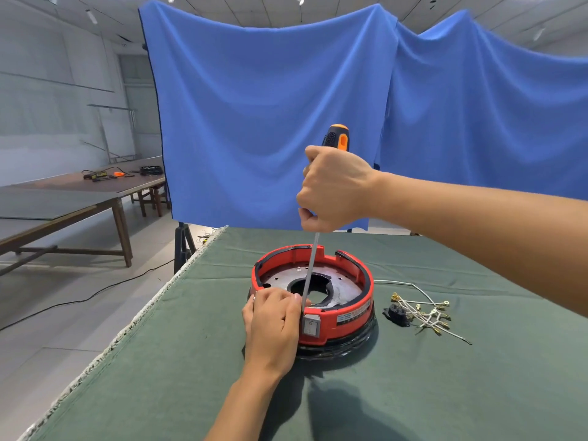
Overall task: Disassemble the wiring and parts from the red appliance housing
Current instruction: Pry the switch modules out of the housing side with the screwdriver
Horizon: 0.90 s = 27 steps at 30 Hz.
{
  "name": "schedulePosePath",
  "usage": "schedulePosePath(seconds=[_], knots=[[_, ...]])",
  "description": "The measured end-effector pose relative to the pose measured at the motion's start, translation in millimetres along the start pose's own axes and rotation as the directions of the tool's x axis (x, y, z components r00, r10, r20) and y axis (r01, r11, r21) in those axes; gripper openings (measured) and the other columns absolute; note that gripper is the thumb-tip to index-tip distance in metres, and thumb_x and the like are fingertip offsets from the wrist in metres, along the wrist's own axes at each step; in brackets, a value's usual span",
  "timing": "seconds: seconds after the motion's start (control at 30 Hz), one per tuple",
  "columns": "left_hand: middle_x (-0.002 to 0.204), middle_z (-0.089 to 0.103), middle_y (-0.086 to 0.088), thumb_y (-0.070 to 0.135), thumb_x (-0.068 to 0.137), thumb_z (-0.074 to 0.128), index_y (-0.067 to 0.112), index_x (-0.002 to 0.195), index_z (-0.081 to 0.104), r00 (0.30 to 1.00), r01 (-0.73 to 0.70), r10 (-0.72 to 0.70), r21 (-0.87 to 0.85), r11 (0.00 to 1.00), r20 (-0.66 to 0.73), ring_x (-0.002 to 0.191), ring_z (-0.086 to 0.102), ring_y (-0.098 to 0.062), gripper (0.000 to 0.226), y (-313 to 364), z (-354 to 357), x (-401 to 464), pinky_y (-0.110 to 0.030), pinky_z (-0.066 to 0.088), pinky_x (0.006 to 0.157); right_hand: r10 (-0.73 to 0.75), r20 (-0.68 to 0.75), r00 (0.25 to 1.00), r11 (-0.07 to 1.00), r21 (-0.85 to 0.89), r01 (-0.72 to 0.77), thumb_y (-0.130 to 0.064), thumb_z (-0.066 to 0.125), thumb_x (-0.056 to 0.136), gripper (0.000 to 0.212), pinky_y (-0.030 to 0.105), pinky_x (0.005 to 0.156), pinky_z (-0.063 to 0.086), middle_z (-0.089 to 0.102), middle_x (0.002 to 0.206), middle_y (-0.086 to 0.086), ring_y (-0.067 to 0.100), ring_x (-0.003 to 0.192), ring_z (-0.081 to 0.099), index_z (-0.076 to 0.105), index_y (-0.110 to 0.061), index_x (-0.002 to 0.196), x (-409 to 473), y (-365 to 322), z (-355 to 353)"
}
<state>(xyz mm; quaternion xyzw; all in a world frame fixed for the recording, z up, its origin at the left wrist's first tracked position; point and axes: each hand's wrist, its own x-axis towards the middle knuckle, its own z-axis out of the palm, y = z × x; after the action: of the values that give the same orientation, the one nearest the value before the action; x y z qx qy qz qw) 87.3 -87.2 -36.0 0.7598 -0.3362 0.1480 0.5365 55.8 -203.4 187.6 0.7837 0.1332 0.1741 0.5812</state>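
Observation:
The round red appliance housing (346,316) sits on the green cloth table (159,377), with a metal plate (343,281) inside and a white rocker switch (311,326) on its near wall. My left hand (273,323) grips the housing's near-left rim beside the switch. My right hand (334,189) grips the orange and black handle of a long screwdriver (310,268). It stands almost upright, and its tip goes down inside the rim just behind the switch. The tip itself is hidden.
To the right of the housing lie a black socket part (396,315) and a bundle of white wires with brass terminals (429,316). A blue cloth backdrop (270,116) hangs behind the table. Wooden benches (79,198) stand at the left across the floor.

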Motion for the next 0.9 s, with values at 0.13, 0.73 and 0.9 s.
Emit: schedulePosePath(seconds=[0.13, 0.73, 0.9], knots=[[0.08, 0.057, 0.017, 0.056, 0.086, 0.023, 0.025, 0.073, 0.065, 0.999, -0.038, 0.038, -0.004, 0.999, 0.009, 0.105, 0.04, 0.01, 0.054, -1, -3, -2, -0.041, 0.023, 0.105, 0.027, 0.015, 1.0, 0.999, -0.034, -0.026, -0.029, 0.034, 0.075, 0.036, 0.029, 0.061, 0.028, 0.031, 0.042, 0.005, 0.02, 0.04, 0.021, 0.024, -0.013, 0.045, -9, 3, -11], [0.087, 0.057, 0.018, 0.052, 0.089, 0.027, 0.028, 0.079, 0.066, 0.997, 0.007, -0.004, -0.038, 0.999, 0.072, 0.109, 0.037, 0.011, 0.047, -1, -8, -2, -0.036, 0.018, 0.107, -0.001, 0.045, 0.999, 0.999, -0.052, 0.004, -0.028, 0.032, 0.08, 0.035, 0.031, 0.064, 0.026, 0.025, 0.043, 0.006, 0.017, 0.04, 0.019, 0.029, -0.012, 0.049, -13, 3, -24], [0.088, 0.056, 0.019, 0.041, 0.09, 0.03, 0.041, 0.075, 0.059, 0.999, 0.015, -0.012, -0.052, 0.999, 0.053, 0.109, 0.036, 0.014, 0.032, 1, -8, -2, -0.033, 0.017, 0.106, 0.01, 0.06, 0.998, 0.999, -0.044, -0.007, -0.027, 0.031, 0.082, 0.036, 0.031, 0.064, 0.027, 0.026, 0.044, 0.007, 0.017, 0.041, 0.02, 0.029, -0.012, 0.05, -16, 1, -21]])
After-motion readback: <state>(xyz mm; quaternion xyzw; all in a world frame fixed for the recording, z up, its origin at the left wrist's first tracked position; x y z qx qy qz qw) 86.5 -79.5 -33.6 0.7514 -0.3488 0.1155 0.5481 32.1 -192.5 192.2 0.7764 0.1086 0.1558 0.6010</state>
